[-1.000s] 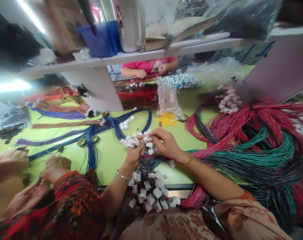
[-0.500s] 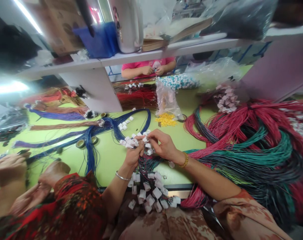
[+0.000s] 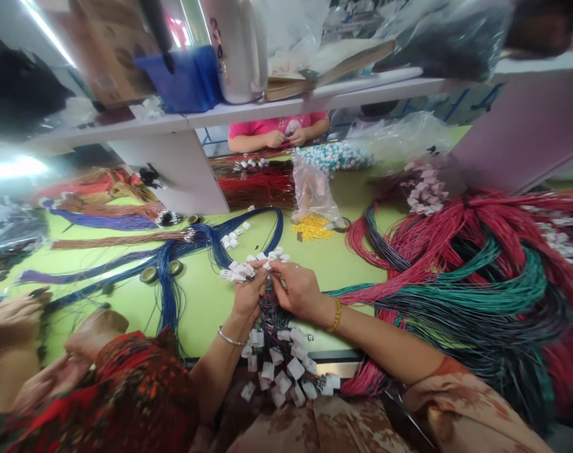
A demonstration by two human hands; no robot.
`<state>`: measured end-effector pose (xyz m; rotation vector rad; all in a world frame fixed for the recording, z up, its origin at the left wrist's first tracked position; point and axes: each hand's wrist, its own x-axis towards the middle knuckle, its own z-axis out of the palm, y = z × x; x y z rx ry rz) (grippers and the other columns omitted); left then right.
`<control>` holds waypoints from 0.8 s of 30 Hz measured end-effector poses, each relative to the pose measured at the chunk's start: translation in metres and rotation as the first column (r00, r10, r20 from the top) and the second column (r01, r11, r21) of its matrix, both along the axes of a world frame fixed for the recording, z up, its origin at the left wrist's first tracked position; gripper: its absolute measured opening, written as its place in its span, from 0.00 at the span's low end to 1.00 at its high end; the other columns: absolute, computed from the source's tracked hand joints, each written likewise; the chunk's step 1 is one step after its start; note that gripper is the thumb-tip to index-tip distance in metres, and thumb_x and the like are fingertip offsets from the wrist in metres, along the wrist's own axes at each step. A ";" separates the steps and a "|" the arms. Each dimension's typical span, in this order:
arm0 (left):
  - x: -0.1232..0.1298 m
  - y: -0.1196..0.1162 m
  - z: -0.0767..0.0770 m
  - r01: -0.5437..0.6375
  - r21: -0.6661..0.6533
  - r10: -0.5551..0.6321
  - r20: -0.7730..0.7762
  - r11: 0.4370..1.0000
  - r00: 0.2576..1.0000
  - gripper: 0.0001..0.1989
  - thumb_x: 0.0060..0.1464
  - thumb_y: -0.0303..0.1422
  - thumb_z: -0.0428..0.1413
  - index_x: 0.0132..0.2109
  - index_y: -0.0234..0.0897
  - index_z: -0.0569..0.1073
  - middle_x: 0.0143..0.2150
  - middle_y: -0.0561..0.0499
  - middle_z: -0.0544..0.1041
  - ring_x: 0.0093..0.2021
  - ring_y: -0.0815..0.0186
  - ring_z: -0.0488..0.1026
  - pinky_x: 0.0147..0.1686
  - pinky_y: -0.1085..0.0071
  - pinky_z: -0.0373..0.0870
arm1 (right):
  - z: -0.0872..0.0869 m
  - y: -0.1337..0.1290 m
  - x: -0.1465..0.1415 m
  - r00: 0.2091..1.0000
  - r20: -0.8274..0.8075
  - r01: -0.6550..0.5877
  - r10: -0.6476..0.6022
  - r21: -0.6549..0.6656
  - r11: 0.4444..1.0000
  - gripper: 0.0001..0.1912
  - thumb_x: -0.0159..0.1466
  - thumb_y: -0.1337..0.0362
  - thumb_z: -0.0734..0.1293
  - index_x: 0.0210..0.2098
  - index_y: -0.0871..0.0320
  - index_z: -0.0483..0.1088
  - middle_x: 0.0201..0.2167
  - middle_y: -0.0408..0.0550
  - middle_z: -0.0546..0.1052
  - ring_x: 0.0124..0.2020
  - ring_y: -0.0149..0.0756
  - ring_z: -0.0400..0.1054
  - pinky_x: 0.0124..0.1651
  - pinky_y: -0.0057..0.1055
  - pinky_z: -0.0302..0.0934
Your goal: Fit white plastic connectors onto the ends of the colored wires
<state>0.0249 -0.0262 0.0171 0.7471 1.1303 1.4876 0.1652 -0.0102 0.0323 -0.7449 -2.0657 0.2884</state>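
Note:
My left hand [image 3: 249, 297] is closed around a bunch of thin dark wires [image 3: 273, 314], and white plastic connectors [image 3: 239, 272] stick out above the fingers. Close against it, my right hand [image 3: 296, 290] pinches a small white connector [image 3: 267, 265] between thumb and forefinger at the top of the bunch. More white connectors [image 3: 286, 371] on wires hang at the table edge below my hands. Long red, green and black wires [image 3: 447, 296] spread to the right of my right forearm. The fingertips partly hide the pinched connector.
A pile of yellow pieces [image 3: 312, 228] lies beyond my hands beside a clear bag [image 3: 312, 189]. Blue wires [image 3: 167, 283] and tape rolls [image 3: 149, 274] are on the left. A co-worker's hands [image 3: 97, 330] are at far left; another person [image 3: 279, 132] sits opposite, beneath a shelf [image 3: 296, 104].
My right hand has shifted left and slightly down, closing up against my left hand. The connectors that stood between the hands are now partly covered by its fingers.

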 end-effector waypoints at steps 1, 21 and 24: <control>0.000 0.001 -0.001 -0.017 -0.001 0.017 -0.002 1.000 1.000 0.21 0.40 0.43 0.70 0.34 0.33 0.75 0.14 0.63 0.58 0.17 0.78 0.51 0.20 0.77 0.47 | -0.002 -0.002 -0.004 1.000 -0.001 0.005 -0.005 0.005 1.000 0.19 0.68 0.71 0.59 0.57 0.55 0.68 0.41 0.53 0.79 0.39 0.39 0.74 0.43 0.34 0.68; 0.006 -0.010 0.007 0.075 0.042 -0.073 -0.052 0.996 0.996 0.26 0.44 0.52 0.66 0.37 0.40 0.66 0.28 0.56 0.71 0.24 0.72 0.66 0.24 0.75 0.63 | -0.023 0.127 0.162 0.622 0.728 0.589 -0.287 -0.194 0.784 0.13 0.65 0.67 0.62 0.43 0.61 0.78 0.43 0.57 0.78 0.43 0.41 0.71 0.46 0.29 0.60; 0.005 -0.009 0.013 0.108 0.072 -0.103 -0.075 0.992 0.992 0.23 0.49 0.54 0.63 0.35 0.39 0.67 0.23 0.58 0.67 0.19 0.75 0.58 0.20 0.75 0.56 | -0.028 0.129 0.160 0.615 0.732 0.595 -0.292 -0.188 0.782 0.13 0.66 0.67 0.61 0.42 0.61 0.78 0.42 0.57 0.78 0.43 0.41 0.71 0.45 0.29 0.60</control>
